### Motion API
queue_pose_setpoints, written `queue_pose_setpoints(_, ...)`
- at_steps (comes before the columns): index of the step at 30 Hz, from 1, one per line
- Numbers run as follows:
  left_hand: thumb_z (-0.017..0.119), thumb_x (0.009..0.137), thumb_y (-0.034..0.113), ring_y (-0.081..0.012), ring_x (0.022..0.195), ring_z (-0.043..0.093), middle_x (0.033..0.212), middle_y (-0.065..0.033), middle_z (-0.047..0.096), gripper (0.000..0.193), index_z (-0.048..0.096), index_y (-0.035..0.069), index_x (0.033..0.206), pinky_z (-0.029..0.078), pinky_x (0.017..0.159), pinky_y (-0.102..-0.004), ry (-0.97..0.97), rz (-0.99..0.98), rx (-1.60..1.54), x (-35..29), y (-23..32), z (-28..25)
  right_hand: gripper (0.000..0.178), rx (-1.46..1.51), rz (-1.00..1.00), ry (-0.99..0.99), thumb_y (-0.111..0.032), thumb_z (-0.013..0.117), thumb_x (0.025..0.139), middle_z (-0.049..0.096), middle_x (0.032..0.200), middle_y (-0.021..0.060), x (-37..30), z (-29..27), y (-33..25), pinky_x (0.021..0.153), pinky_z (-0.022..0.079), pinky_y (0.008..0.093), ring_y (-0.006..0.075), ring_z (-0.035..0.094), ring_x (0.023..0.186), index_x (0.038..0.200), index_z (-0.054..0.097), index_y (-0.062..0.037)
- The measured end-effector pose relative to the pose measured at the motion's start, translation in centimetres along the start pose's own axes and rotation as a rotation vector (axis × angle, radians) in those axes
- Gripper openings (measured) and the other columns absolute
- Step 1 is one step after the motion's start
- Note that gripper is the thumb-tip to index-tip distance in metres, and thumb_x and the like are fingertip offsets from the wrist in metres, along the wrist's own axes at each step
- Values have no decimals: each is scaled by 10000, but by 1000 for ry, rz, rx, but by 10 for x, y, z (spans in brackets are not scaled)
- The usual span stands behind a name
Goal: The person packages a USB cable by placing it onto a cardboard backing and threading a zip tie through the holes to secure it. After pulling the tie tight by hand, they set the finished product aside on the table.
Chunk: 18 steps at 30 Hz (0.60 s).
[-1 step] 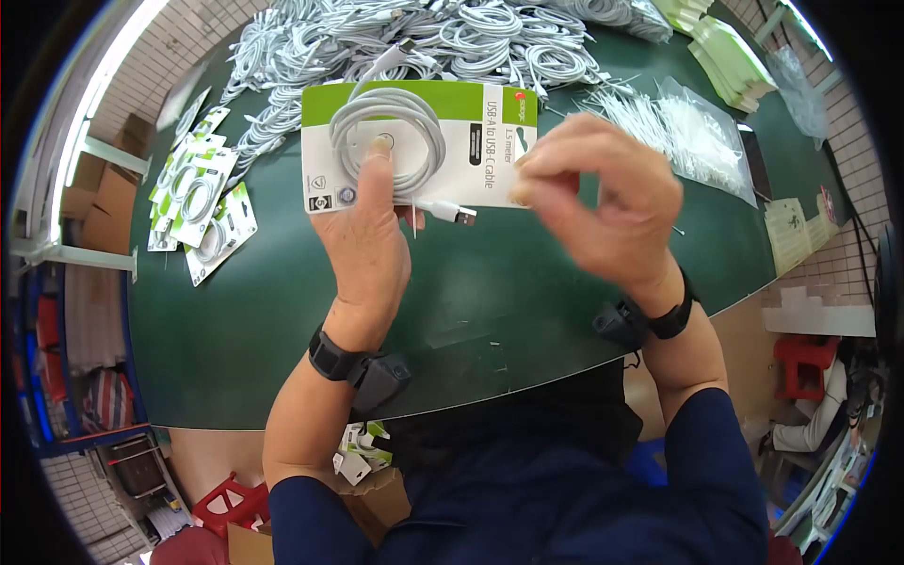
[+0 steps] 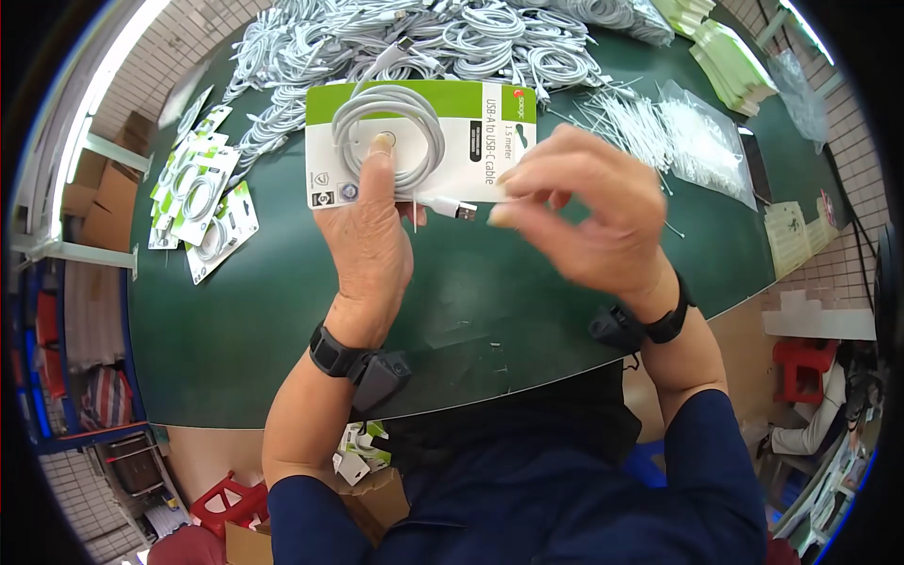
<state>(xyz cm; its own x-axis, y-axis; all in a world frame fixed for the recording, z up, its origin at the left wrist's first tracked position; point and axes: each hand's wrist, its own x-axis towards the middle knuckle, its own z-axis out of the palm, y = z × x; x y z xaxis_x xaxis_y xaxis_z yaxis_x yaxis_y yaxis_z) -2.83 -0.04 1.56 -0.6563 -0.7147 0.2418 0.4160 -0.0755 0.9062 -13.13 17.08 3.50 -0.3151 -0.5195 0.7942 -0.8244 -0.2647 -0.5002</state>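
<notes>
My left hand grips a green-and-white cardboard cable card, thumb on top and fingers behind. A coiled light-grey USB cable lies on the card under that thumb. One plug of the cable sticks out past the card's lower edge, and the other end reaches above the top edge. A thin white strip hangs by the lower edge near my fingers. By the card's lower right corner, my right hand has thumb and forefinger a little apart, slightly blurred, with nothing visible between them.
A heap of coiled grey cables covers the table's far side. Finished cable cards lie at the left. White cable ties lie loose beside a clear bag of ties. Green-and-white card stacks stand at the far right.
My right hand has shifted left and slightly down along the card's lower right corner, its thumb and forefinger parting a little. The card in my left hand has barely moved.
</notes>
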Motion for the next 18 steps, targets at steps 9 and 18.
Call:
queue_pose_setpoints(9, 635, 954, 106, -84, 605, 589, 937, -69, 650, 267, 566, 7, 1192, 446, 411, -231, 56, -97, -108, -9, -19, 1, 356, -359, -185, -176, -48, 868, 641, 649, 825, 40, -11, 30, 7, 526, 489, 298, 209, 605, 654, 955, 704, -74)
queue_pose_setpoints(18, 665, 933, 109, -62, 603, 585, 860, -42, 660, 226, 610, -11, 1116, 449, 421, -218, 58, 221, 118, -7, -31, -4, 260, -266, -318, -193, -33, 839, 692, 651, 801, 40, -21, 45, -9, 499, 483, 297, 204, 602, 589, 909, 699, -61)
